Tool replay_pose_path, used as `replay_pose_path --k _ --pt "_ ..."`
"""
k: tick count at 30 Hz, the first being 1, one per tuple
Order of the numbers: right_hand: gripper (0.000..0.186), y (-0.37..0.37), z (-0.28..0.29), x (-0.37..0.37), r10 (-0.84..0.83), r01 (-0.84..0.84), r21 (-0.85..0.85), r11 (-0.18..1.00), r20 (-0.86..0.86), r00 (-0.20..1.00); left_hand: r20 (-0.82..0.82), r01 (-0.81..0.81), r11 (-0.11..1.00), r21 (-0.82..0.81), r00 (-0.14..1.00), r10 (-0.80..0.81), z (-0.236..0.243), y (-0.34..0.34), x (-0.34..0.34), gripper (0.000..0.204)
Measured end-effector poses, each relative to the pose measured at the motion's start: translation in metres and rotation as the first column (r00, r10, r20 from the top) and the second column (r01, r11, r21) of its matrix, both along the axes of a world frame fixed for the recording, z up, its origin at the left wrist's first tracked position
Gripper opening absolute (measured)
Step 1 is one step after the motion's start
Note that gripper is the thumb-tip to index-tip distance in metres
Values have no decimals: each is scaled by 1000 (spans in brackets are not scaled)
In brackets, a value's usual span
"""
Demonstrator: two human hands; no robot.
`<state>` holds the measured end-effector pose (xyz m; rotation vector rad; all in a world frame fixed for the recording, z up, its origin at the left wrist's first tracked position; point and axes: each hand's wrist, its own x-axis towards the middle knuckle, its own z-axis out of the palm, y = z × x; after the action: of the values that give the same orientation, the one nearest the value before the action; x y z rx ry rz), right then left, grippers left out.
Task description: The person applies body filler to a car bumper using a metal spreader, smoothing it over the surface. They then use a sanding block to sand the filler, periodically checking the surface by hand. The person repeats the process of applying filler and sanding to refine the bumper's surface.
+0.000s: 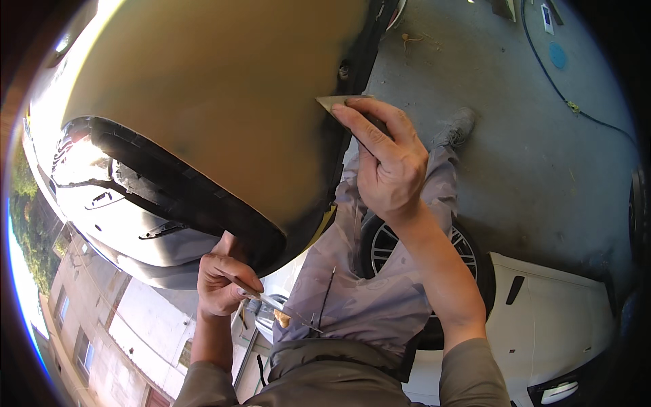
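Observation:
A car body panel [264, 102], coated in tan with dark patches near its edge, fills the upper left. At its right edge my right hand [392, 159] pinches a thin flat scraper [329, 102]. The scraper's pointed corner lies over the tan surface by the black border; whether it touches cannot be told. My left hand [227, 281] is lower down, below the panel's black-rimmed opening [183, 186], closed round the handle of a putty knife [270, 302]. A lump of tan filler [281, 318] clings to that knife's blade, which points toward my lap.
A white car [549, 305] with a dark wheel [380, 247] stands at the lower right. A black hose [542, 64] crosses the grey floor [515, 149], near a blue round spot [557, 55]. A building [95, 319] shows at the lower left.

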<state>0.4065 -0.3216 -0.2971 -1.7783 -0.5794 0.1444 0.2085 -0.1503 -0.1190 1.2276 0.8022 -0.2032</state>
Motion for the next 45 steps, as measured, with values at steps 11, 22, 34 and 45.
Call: replay_pose_path --k 11,22,34,45 --pt "44 -12 -2 9 18 -17 27 999 -28 999 7 -42 999 3 999 42 -2 -2 -2 28" --pt "51 -13 11 -17 22 -15 89 996 -69 997 110 -34 999 1 993 34 -12 -4 2 22" --pt "47 -10 2 -22 15 -11 30 999 -136 991 72 20 999 -35 997 -18 -9 3 -7 16" --pt "41 -17 -5 19 -8 6 -16 1000 -107 994 1 10 999 -37 1000 -9 -6 7 -14 15"
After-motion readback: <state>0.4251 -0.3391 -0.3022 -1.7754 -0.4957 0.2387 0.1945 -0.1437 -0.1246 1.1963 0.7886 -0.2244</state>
